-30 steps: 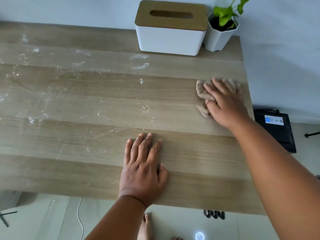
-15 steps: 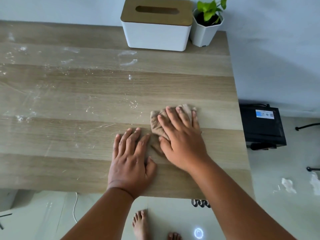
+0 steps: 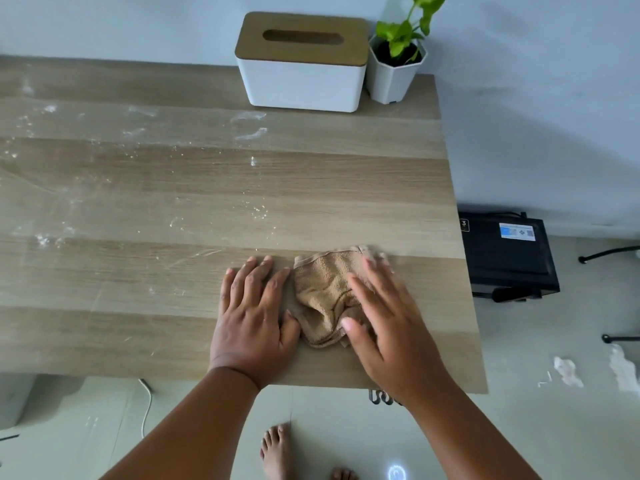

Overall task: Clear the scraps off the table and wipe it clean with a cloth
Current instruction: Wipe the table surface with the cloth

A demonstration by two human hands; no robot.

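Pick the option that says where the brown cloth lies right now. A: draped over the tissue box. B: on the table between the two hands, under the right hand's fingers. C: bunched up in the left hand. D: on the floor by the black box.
B: the brown cloth lies flat on the table, with the right hand pressing on its right side and the left hand flat on the wood just beside it.

right hand point(image 3: 388, 327) lies flat on tan cloth point(image 3: 320, 299); left hand point(image 3: 252, 317) flat on table point(image 3: 138, 289).
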